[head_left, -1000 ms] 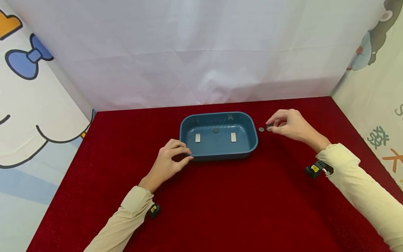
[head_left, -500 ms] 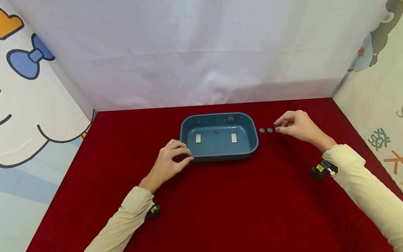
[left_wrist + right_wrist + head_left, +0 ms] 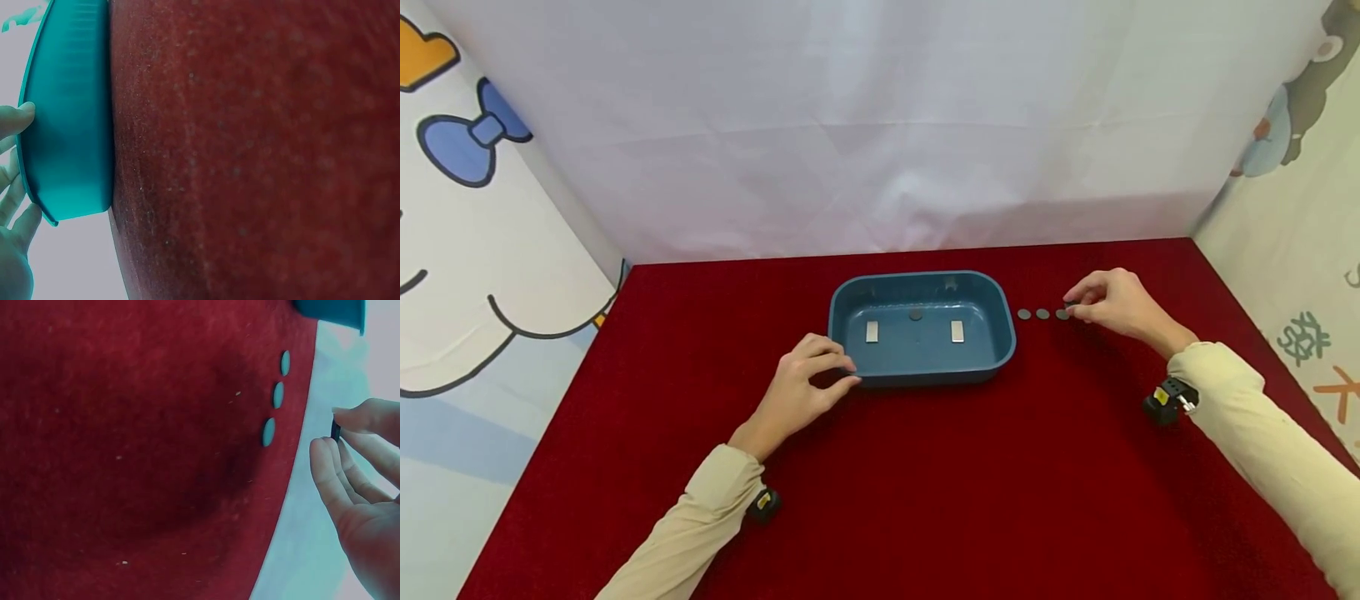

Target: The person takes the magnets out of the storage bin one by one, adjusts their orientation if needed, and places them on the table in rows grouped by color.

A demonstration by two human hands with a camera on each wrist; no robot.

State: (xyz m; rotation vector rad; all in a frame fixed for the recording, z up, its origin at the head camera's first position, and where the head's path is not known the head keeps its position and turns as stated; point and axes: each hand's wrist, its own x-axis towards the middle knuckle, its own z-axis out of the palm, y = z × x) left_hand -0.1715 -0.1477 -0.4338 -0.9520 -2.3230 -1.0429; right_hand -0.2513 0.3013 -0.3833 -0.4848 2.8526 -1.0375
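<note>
A blue plastic tub [image 3: 917,367] stands on the red cloth. At its near left corner my left hand [image 3: 805,379] grips the rim; in the left wrist view the thumb [image 3: 20,119] presses the outer wall and fingers reach behind the rim. Right of the tub, three flat grey discs lie in a row: a near one [image 3: 1024,314], a middle one [image 3: 1042,314] and a far right one [image 3: 1062,314]. Just above the row's right end, my right hand [image 3: 1116,304] pinches a small dark piece [image 3: 335,430] between thumb and fingertips; it appears edge-on, clear of the cloth.
Inside the tub lie a grey disc [image 3: 915,314], a left silver rectangular plate [image 3: 872,332] and a right one [image 3: 957,332]. The red cloth [image 3: 940,483] covers the table. A white curtain [image 3: 880,150] hangs behind it, with printed sheets on both sides.
My right hand has moved to the right, leaving further grey discs on the cloth, so the row now shows three. The left hand stays at the tub's corner.
</note>
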